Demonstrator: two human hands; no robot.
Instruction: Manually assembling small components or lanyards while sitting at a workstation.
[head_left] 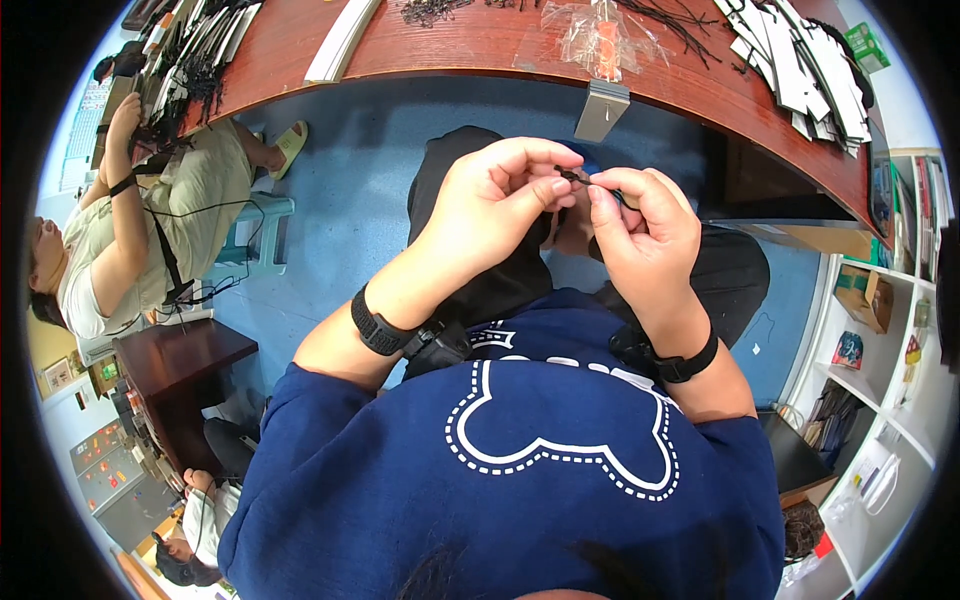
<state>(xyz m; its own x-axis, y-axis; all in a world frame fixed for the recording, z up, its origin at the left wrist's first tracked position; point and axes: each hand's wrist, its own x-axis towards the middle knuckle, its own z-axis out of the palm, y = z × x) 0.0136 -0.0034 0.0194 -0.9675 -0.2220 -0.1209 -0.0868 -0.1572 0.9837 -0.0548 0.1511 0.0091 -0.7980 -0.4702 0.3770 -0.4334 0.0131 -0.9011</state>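
Note:
A short, dark, knotted cord (pixel 572 176) is stretched between my hands, above my lap and just off the table's front edge. My left hand (pixel 505 195) pinches its left part between thumb and fingertips. Thumb and forefinger of my right hand (pixel 652 215) grip the right part, the other fingers curled in. Part of the cord is hidden behind my fingers, and its small details are hard to make out.
A reddish-brown table (pixel 450 45) crosses the front. On it lie black cords (pixel 672 22), clear plastic wrap (pixel 570 38) and white strips (pixel 790 60). A grey block (pixel 602 110) juts from its edge. Left sits another person (pixel 130 220); white shelves (pixel 870 370) stand right.

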